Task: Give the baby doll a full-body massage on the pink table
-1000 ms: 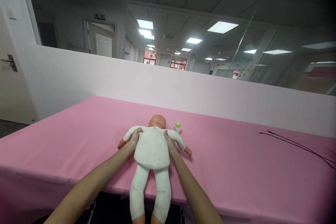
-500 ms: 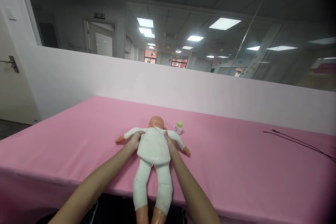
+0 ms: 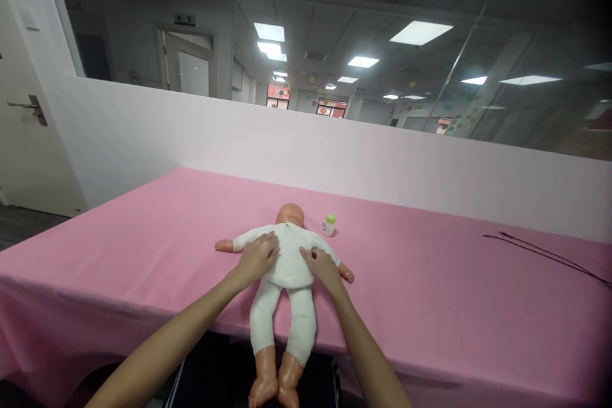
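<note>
Doll (image 3: 292, 271) lies before a pale wall (image 3: 382, 156), on a broad bench (image 3: 430, 293) covered with pink cloth (image 3: 143, 229). Its head (image 3: 291, 213) points to the wall, its arms spread outward, and its feet (image 3: 264, 382) reach past the near edge, above the person's lap; which way it faces is hard to make out. Black cable (image 3: 549, 256) runs across the bench well off to the right. As for the grip, the left hand (image 3: 261, 256) rests with bent fingers on one side of the doll's trunk, while the right hand (image 3: 321, 262) lies half curled at the other side, thumb against the white cloth body; whether either has closed on fabric does not show. Handling it well probably means matching pressure on both sides, so the trunk does not roll, and minding the overhanging legs, whose weight could draw the doll toward the edge. Smallest is a bottle (image 3: 328, 225) with a green cap (image 3: 330, 218), upright near the doll's shoulder, so the right forearm and doll's arm are best kept low and clear of it.
</note>
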Available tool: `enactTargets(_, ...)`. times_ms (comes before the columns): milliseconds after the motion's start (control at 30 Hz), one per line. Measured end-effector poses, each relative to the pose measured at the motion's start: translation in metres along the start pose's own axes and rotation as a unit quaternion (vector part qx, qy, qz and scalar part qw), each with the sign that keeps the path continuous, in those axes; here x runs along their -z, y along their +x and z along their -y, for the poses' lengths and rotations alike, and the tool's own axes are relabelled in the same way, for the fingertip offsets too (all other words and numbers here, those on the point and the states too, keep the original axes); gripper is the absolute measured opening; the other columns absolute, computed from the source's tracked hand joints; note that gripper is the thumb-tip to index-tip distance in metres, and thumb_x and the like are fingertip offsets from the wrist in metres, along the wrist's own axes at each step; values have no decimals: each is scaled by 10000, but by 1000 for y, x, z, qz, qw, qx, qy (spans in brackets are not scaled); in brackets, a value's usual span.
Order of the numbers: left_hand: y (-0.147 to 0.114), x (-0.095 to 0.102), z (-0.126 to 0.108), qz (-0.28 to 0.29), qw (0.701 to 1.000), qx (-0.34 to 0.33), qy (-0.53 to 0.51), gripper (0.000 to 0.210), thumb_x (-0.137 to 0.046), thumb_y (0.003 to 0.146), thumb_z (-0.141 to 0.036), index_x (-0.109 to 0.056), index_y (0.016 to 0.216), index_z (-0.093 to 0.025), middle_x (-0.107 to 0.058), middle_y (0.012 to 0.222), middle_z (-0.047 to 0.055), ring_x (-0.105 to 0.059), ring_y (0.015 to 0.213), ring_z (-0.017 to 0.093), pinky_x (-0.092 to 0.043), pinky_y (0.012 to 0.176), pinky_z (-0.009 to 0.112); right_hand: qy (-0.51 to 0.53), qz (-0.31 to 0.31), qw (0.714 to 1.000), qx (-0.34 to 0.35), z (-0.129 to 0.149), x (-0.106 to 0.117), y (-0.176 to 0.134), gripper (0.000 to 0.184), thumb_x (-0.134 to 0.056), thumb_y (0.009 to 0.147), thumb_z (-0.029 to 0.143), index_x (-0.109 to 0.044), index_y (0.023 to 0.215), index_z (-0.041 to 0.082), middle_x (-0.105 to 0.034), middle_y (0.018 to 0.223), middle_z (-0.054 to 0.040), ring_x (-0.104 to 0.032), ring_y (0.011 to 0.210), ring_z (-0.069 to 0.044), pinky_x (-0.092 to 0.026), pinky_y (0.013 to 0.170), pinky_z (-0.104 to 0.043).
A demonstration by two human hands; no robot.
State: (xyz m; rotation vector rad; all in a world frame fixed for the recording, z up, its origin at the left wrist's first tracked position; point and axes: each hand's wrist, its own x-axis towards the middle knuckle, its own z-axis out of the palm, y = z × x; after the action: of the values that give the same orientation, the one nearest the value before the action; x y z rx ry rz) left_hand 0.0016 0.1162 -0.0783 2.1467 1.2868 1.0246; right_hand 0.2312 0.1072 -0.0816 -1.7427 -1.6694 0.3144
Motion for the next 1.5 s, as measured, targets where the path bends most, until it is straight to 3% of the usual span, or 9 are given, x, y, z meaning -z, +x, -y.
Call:
enactTargets(133,10,-32,-7,31,997,-52,57,436,-435,1032,-298,-582,1404,-124,-463,1605,188,-330,1537,369,-272,1242,532,-87,-5,995,45,4,0,-4,337,-527,960,409,-760,1013,170,-776,1067,-174,-708,1062,-342,-498,974,-433)
enactTargets(267,14,-54,1,46,984,-47,165,541,-311,1062,-296,-459,1532,-72,-372,1656,198,-254,1565,392,-240,1249,563,-39,8,993,113,0,-22,-7,548,-453,990,402,-608,1407,81,-570,1511,-197,-479,1454,-318,-322,1231,-452)
enactTargets(467,11,-65,20,42,977,-41,207,563,-363,1010,-231,-463,1538,-66,-393,1644,195,-318,1546,372,-291,1233,521,-15,54,994,96,-10,-48,-13,621,-331,1033,392,-475,1536,59,-425,1631,-171,-346,1549,-261,-237,1285,-433)
enactTargets(867,13,-59,11,48,990,-23,133,478,-514,948,-204,-589,1409,-104,-463,1599,209,-376,1510,394,-305,1218,518,43,66,994,81,-11,-42,-17,560,-409,1017,406,-565,1488,147,-480,1602,-124,-406,1518,-256,-295,1256,-443)
enactTargets(1000,30,-42,-19,41,997,29,62,184,-591,878,-186,-730,985,-133,-694,1289,209,-557,1320,440,-374,1142,547,55,31,994,87,-17,-11,-2,424,-495,974,419,-762,1208,187,-754,1265,-116,-686,1193,-287,-492,1054,-398)
enactTargets(1067,48,-42,-37,13,995,62,-71,103,-626,871,-221,-704,834,-165,-735,1089,164,-583,1261,416,-363,1149,520,22,-10,998,60,-23,7,13,392,-465,977,402,-801,1018,204,-806,1036,-97,-734,960,-270,-534,887,-361)
enactTargets(1200,103,-69,-63,13,903,154,-400,113,-691,873,-275,-671,807,-186,-724,998,94,-613,1196,325,-427,1120,422,-45,-71,996,4,-44,37,49,382,-436,974,361,-784,956,205,-797,972,-91,-717,891,-249,-499,783,-318)
enactTargets(1333,156,-111,-67,33,813,251,-525,315,-517,1025,-408,-660,1026,-127,-683,1211,185,-684,1109,256,-533,1021,358,-82,-74,994,-18,-69,48,84,374,-440,959,294,-752,1126,174,-779,1113,-127,-713,1002,-255,-505,849,-324)
enactTargets(1500,192,-148,-57,42,725,321,-608,630,-238,1085,-546,-564,1320,-61,-501,1500,288,-556,1378,286,-483,1124,375,-92,-77,993,23,-94,40,112,554,-356,966,225,-558,1470,116,-582,1503,-160,-523,1404,-271,-423,1128,-397)
